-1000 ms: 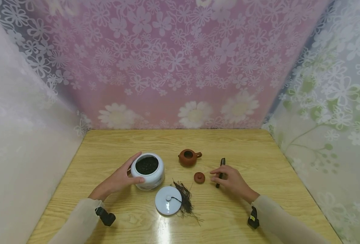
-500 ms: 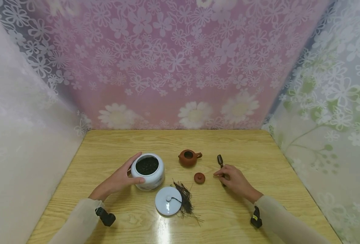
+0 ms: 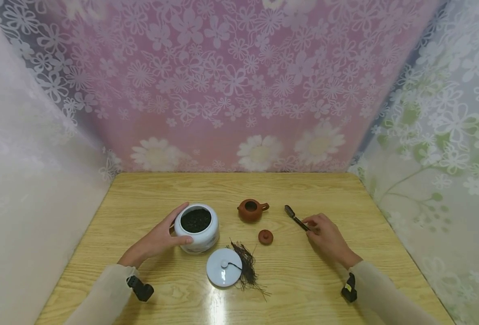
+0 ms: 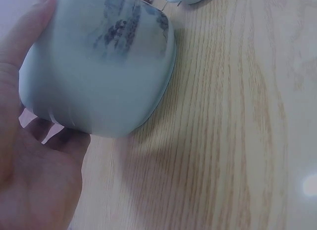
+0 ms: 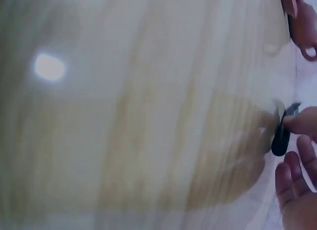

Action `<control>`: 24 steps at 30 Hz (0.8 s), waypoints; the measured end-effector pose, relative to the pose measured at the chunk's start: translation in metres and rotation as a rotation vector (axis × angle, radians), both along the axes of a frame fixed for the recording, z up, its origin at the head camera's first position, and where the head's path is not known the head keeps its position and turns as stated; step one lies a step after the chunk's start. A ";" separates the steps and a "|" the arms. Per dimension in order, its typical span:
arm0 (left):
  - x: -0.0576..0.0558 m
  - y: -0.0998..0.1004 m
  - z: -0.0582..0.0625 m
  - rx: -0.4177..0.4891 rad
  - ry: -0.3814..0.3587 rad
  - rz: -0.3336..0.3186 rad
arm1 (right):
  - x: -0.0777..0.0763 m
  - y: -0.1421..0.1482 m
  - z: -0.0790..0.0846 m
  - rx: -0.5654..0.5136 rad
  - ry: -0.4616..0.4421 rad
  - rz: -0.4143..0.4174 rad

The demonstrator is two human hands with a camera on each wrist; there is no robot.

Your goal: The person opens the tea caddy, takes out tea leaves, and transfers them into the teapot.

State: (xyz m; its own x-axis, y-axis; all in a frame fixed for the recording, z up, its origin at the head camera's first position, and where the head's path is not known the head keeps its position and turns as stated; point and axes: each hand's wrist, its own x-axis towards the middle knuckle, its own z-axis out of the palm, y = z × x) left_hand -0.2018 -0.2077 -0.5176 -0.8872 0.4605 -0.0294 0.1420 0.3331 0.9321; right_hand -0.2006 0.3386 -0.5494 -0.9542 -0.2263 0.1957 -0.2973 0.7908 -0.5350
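Note:
My left hand grips a white porcelain tea jar, thumb at the near rim and fingers round its far side. The jar is lidless and filled with dark tea leaves. In the left wrist view a bluish-grey picture shows on the jar's wall. My right hand pinches the handle end of a dark tea scoop, whose bowl points up and left. In the right wrist view the rounded handle end sticks out below my thumb; the other fingers are loosely bent.
A small brown clay teapot stands lidless behind, handle to the right. Its lid lies in front of it. Nearer is the jar's white lid, a dark tassel tied to its knob. The wooden table meets curtains behind.
My right hand has moved right and drawn the tea scoop round, so its bowl tilts to the left and its handle sits between the fingertips. My left hand and the jar stay put.

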 end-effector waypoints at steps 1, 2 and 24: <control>0.000 0.000 0.000 -0.003 0.001 0.001 | 0.000 0.003 0.001 0.001 -0.017 -0.017; 0.000 0.000 0.001 -0.008 0.004 0.003 | -0.001 0.007 0.002 0.002 -0.031 -0.027; -0.001 0.000 -0.001 0.000 0.000 -0.006 | -0.013 0.056 0.016 -0.059 -0.167 -0.080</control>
